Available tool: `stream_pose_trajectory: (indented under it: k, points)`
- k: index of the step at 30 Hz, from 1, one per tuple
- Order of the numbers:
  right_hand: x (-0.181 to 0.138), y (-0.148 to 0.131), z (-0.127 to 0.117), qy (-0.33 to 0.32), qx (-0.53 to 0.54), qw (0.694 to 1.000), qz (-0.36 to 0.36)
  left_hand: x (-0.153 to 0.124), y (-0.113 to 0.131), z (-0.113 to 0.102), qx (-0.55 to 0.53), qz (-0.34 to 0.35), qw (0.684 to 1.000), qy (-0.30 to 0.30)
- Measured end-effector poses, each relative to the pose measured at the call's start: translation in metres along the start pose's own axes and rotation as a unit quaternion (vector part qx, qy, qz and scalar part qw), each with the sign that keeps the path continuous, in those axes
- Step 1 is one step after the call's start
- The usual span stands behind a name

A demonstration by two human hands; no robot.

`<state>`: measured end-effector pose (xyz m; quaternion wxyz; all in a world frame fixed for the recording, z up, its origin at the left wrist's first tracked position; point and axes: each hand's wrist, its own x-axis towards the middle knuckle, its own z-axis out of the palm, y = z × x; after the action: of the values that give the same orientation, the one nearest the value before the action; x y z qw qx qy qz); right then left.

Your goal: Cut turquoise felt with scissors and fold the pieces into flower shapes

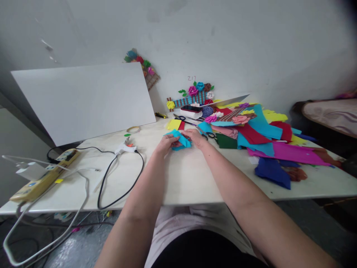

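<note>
While both my hands are at work over the middle of the surface, one blue piece is between them in the head view, just above the tabletop. The fingers of my left hand are clamped on its left side, and the fingers of my right hand pinch its upper right edge. Just beyond it lie one yellow sheet and a bit of red.

To the left I count one white glue gun on a black cord, one tape roll, one green leaf cutout beside that roll, and one power strip with one white adapter plugged in. One large white board leans at the back, with one yellow-and-black knife near its lower right corner.

Past my hands I see two pairs of scissors, one with black handles near my right hand and one farther back, along with one phone on a white box and one dark blue ball. Two flowered panels are up at the wall; the nearer one has one yellow flower at its left end.

To my right, coloured sheets overlap in a heap too tangled to count. One magenta sheet stretches through it, and one dark blue piece lies at its front.
</note>
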<state>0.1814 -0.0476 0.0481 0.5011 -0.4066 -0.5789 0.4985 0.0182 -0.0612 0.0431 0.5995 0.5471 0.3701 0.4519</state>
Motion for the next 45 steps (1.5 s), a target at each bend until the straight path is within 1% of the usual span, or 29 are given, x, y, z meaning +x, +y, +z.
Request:
stream_pose_trajectory:
  k: [6,10,15,19,21,26,32,38,45]
  points:
    - [-0.0018,-0.0002,0.0004,-0.038,0.024,0.999,-0.002,0.0011,-0.003,0.0003,0.024,0.008,0.999,-0.026]
    - [-0.0024,0.0,0.0003,-0.045,0.034,0.998,0.004,0.001,-0.0035,-0.0003,0.03,0.002,0.999,-0.03]
    - [-0.0002,0.0026,0.0006,-0.034,0.017,0.999,-0.007,-0.0005,-0.0011,0.0023,0.029,-0.004,0.999,-0.034]
    - [0.0018,0.0035,0.0012,0.0,-0.038,0.998,-0.041,-0.0018,0.0002,0.0059,0.031,-0.021,0.999,-0.023]
    - [0.0022,0.0027,0.0018,0.014,-0.052,0.997,-0.047,-0.0016,-0.0001,0.0064,0.027,-0.018,0.999,-0.014]
    - [0.0029,0.0011,0.002,0.017,-0.012,0.999,-0.027,-0.0007,-0.0012,0.005,0.013,0.001,1.0,-0.005]
    - [-0.0022,-0.0031,0.0002,-0.01,0.056,0.998,0.012,-0.0015,-0.0006,0.005,0.019,0.01,1.0,-0.011]
    - [-0.0055,-0.0045,0.0001,-0.028,0.051,0.998,0.013,-0.0011,-0.0014,0.004,0.003,0.006,1.0,-0.015]
    - [0.0009,0.0032,-0.0008,-0.025,0.032,0.999,-0.005,-0.0015,0.0006,0.0065,0.009,0.002,1.0,-0.011]
